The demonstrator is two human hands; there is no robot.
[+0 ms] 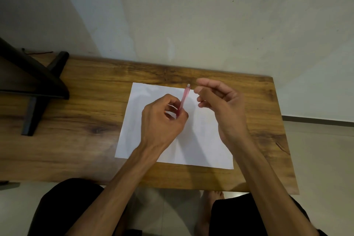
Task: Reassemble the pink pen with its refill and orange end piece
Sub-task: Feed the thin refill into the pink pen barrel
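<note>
- Fingers of the left hand (162, 117) curl into a closed grip around the lower end of the pink pen (184, 97).
- Above that grip the pen rises tilted up and away, its pale tip (188, 85) free.
- Right hand (216, 99) hovers just beside the pen's upper end, loosely cupped, fingers bent, grasping nothing visible and not touching it.
- Below both hands lies a white sheet of paper (201, 149) on the wooden tabletop (86, 120).
- Both forearms reach forward over the tabletop's near edge.
</note>
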